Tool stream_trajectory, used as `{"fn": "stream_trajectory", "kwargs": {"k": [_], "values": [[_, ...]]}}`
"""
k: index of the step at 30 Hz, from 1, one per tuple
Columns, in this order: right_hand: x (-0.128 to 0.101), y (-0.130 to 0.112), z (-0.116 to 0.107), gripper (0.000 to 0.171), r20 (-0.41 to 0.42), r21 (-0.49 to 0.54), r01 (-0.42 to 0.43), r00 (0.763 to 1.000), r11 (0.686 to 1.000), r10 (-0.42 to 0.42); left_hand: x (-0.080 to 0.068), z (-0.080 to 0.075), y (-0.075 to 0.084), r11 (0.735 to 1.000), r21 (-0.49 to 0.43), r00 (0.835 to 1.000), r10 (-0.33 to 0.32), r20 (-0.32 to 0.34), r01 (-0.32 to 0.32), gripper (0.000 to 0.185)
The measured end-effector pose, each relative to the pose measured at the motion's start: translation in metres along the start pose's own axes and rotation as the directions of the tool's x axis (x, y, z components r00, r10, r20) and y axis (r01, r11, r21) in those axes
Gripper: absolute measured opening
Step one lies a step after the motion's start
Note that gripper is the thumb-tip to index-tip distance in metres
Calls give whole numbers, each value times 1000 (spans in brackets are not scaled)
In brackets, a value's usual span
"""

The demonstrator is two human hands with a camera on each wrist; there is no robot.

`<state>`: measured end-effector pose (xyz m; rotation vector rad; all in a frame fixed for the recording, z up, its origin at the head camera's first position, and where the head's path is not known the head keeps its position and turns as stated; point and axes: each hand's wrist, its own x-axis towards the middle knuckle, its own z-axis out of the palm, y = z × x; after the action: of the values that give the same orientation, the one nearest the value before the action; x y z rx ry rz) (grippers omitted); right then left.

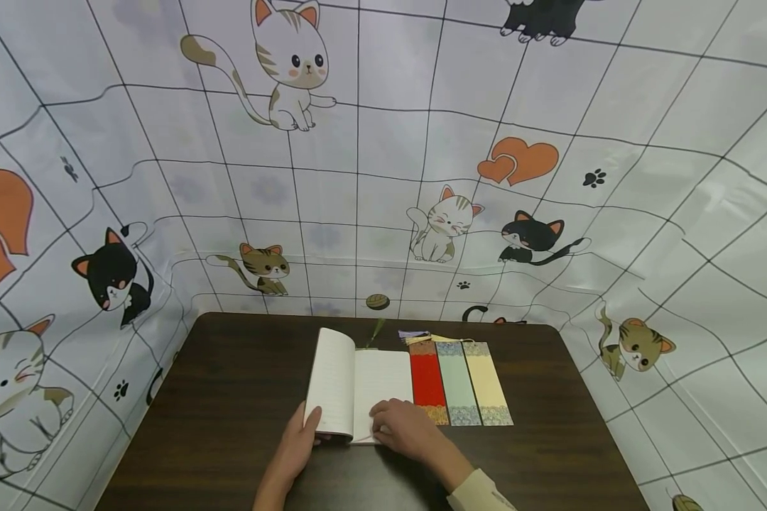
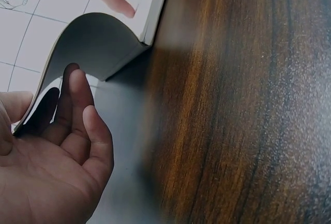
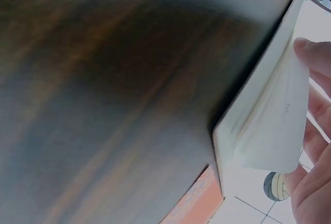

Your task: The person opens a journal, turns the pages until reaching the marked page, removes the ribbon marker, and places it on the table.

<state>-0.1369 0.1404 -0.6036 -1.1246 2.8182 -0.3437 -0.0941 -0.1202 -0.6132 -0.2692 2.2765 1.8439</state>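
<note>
An open notebook with ruled white pages lies on the dark wooden table. Its left side stands raised and bowed. My left hand grips that side at the lower left edge, thumb over the pages; in the left wrist view its fingers lie behind the dark cover. Low on the right-hand side, my right hand pinches a page, thumb on one face and fingers behind it. The right wrist view shows this page lifted and curved away from those under it. A green tassel sticks out at the notebook's top.
Right of the notebook, three bookmarks lie side by side: red, pale green and cream. Their tassels lie at the top. Behind the table hangs a white sheet printed with cats and grid lines.
</note>
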Motion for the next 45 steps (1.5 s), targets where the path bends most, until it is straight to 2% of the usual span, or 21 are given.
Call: {"fn": "stream_trajectory", "kwargs": {"k": [6,12,14,18,20,22,25,27,29,31,34,37,39,41,45], "values": [[-7,6,0,6,-82,32,7,997,999,-5,-1,1,1,1000,-2,1000,15,4,-15,52],[-13,15,-3,12,-126,29,-114,985,993,117,-1,2,1,1000,8,1000,9,3,-9,52],[-15,19,-3,21,-143,25,-158,977,987,160,-1,2,0,1000,7,1000,14,0,-14,51],[-14,24,-4,57,-239,52,-222,944,974,228,0,3,1,1000,6,1000,15,4,-15,52],[-12,25,-3,73,-282,95,-262,918,960,278,-1,3,2,1000,2,1000,15,11,-15,55],[-10,22,-4,86,-293,186,-298,893,936,342,0,2,2,1000,4,1000,7,17,-7,58],[-5,16,-5,99,-255,334,-337,866,880,429,0,2,2,1000,-2,1000,4,23,-4,63],[-2,9,-5,101,-220,424,-345,858,838,464,0,2,1,1000,-9,1000,0,29,1,65],[2,4,-5,96,-180,471,-347,862,811,474,-1,2,-1,1000,-19,999,13,31,-13,67],[6,-2,-4,89,-138,493,-343,876,800,461,0,3,-4,999,-30,999,25,31,-24,70],[10,-8,-2,78,-87,486,-324,906,811,414,3,3,-13,996,-48,996,82,24,-81,71],[11,-13,0,71,-78,483,-274,933,832,352,8,4,-24,988,-68,990,141,27,-139,67],[11,-16,0,67,-83,487,-234,947,841,312,11,4,-30,986,-90,990,141,31,-137,63],[11,-20,0,64,-80,496,-197,960,846,270,10,5,-29,982,-99,985,167,42,-162,58],[11,-26,-4,63,-23,534,-159,979,831,202,5,9,-18,985,-94,988,146,45,-141,57]]}}
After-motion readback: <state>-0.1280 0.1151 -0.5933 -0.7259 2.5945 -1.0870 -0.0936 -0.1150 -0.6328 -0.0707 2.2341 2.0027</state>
